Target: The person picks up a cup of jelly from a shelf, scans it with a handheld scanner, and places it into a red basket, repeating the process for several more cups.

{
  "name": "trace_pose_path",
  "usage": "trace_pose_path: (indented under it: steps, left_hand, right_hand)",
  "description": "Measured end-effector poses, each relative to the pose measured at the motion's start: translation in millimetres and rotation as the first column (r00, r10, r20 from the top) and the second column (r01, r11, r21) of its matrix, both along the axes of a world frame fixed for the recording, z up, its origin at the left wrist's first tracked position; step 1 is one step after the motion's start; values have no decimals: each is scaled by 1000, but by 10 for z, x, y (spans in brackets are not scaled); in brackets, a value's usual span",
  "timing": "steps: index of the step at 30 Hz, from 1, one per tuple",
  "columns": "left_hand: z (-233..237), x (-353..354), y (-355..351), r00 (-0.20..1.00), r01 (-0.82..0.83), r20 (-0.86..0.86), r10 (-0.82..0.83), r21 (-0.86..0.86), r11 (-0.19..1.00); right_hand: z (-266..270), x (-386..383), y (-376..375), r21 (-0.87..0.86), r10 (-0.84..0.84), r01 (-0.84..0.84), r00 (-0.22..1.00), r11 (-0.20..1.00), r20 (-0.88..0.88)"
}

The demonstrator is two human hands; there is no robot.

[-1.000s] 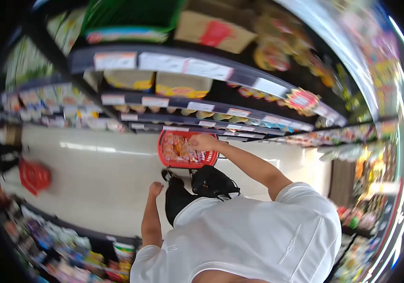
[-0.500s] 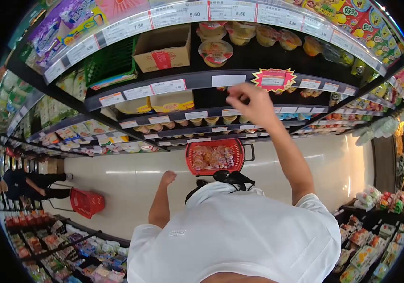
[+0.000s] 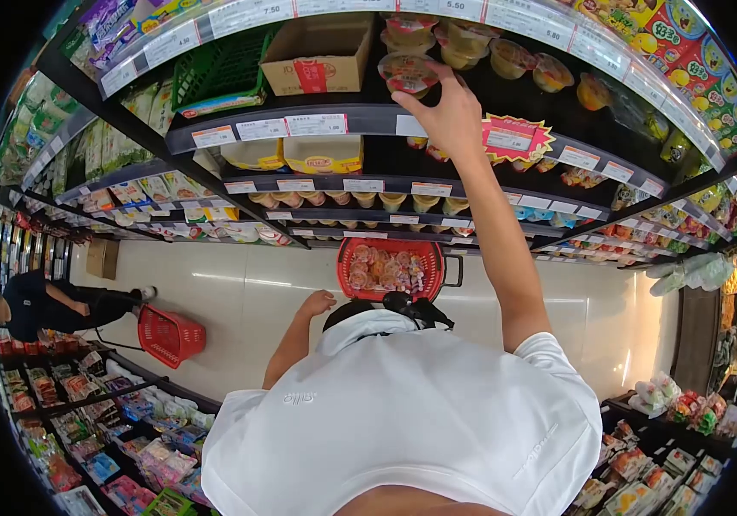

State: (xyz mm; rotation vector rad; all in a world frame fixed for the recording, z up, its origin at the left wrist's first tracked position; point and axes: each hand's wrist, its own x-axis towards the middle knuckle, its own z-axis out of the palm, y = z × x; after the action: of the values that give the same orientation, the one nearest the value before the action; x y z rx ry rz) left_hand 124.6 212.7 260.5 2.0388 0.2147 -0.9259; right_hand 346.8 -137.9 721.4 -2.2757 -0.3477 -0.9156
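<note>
My right hand [image 3: 452,110] reaches up to the shelf, thumb at the front and fingers at the right side of a clear fruit jelly cup [image 3: 408,74] with a red-printed lid. The cup still sits on the shelf, gripped at its right edge. More jelly cups [image 3: 513,58] stand behind it and to the right. Below, my left hand [image 3: 318,303] hangs near the floor-standing red shopping basket [image 3: 344,268], loosely curled, with nothing visible in it. Inside the basket lie several packaged items [image 3: 385,271].
An open cardboard box [image 3: 317,73] and a green crate [image 3: 218,82] share the shelf, left of the cups. A pink starburst price sign [image 3: 516,139] juts from the shelf edge. To the left, a person [image 3: 37,305] stands with another red basket [image 3: 171,336]. Goods displays [image 3: 140,456] lie behind me.
My right hand has risen from in front of the shelf edge to the jelly cup and closed around its side. The other person's basket appears slightly farther right in view.
</note>
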Motion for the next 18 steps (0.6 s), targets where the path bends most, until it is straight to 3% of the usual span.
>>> trace_pose_path:
  steps: [5, 9, 11, 15, 17, 18]
  left_hand:
    - [-217, -107, 454, 990, 38, -134, -36, 16, 999]
    - [-237, 0, 582, 992, 28, -121, -27, 6, 1000]
    - [-216, 89, 562, 997, -27, -68, 26, -14, 1000]
    - [-207, 333, 474, 998, 49, -28, -50, -50, 998]
    - [-207, 533, 365, 991, 62, 125, -43, -151, 987]
    - [-138, 646, 284, 990, 69, 131, -49, -157, 985]
  right_hand:
    - [20, 40, 114, -10, -55, 54, 986, 998, -160]
    - [-14, 43, 199, -122, -173, 155, 973, 980, -154]
    - [-33, 51, 213, -154, -248, 234, 966, 960, -73]
    - [-156, 61, 199, -125, -239, 238, 971, 963, 15]
    - [-179, 81, 168, -45, -117, 133, 959, 990, 258]
    - [-138, 54, 177, -50, -122, 140, 957, 989, 263]
